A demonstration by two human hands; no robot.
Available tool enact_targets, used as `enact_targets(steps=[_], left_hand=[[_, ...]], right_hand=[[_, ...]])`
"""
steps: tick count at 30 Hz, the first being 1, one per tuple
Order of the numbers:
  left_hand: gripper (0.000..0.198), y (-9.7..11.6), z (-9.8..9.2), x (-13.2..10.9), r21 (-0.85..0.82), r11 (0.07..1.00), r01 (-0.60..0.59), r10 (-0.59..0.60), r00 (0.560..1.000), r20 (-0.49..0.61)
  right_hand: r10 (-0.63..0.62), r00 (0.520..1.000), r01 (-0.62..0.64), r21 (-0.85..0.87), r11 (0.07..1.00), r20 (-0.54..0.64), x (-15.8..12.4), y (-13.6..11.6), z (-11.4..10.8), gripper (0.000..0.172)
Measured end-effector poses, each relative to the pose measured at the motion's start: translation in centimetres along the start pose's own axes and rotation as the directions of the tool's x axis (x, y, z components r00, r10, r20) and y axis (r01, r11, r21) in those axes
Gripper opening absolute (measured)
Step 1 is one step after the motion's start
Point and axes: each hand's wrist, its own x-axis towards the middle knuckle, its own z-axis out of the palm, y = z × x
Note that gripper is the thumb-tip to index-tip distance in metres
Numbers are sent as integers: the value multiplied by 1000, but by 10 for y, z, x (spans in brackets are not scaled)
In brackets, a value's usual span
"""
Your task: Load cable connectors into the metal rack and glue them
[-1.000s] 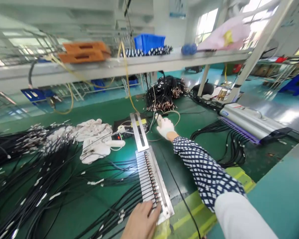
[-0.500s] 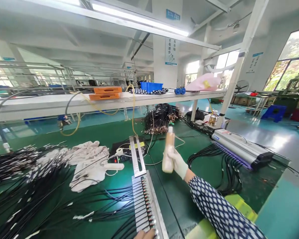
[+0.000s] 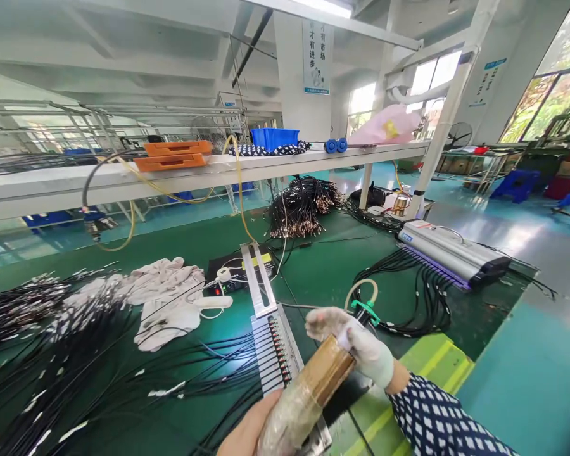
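A tan and cloudy tube-shaped bottle [image 3: 330, 373], wrapped in clear film, lies tilted across the front of the bench. My bare left hand [image 3: 249, 423] is closed round its lower part, mostly under the frame edge. At the upper end, my white-gloved right hand [image 3: 373, 354] has fingers and thumb about the whitish neck. Just behind that hand is a green and black fitting [image 3: 365, 310] with a pale hose [image 3: 361, 288]; whether it joins the bottle I cannot tell. Beneath the bottle runs a metal fixture [image 3: 266, 354] with a row of black cables clamped in it.
Black cable bundles [image 3: 71, 361] and a crumpled whitish cloth [image 3: 166, 285] lie to the left. Farther back are a black control box [image 3: 213, 266] and a heap of cables [image 3: 299, 206]. A silver lamp unit [image 3: 451, 250] stands right, above more cables. A white shelf [image 3: 275, 168] crosses behind.
The bottle has come down toward me and tipped over. My left hand has left the fixture and taken hold of it; my right hand has shifted to its neck. The view has also moved.
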Motion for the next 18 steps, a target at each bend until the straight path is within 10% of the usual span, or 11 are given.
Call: enact_targets(steps=[3,8,12,18], left_hand=[[52,30,35,51,-6,1000,27,-27,999,19],[45,80,94,136,-44,948,314,-315,949,-26],[43,39,61,86,-216,953,212,-208,977,43],[30,-10,6,6,-277,928,251,-231,967,103]], right_hand=[[97,993,-100,54,993,60,2,-2,1,50],[179,984,-179,202,963,21,3,9,17,80],[250,968,-250,110,962,15,8,21,2,69],[31,911,21,120,993,-411,32,-28,-85,74]])
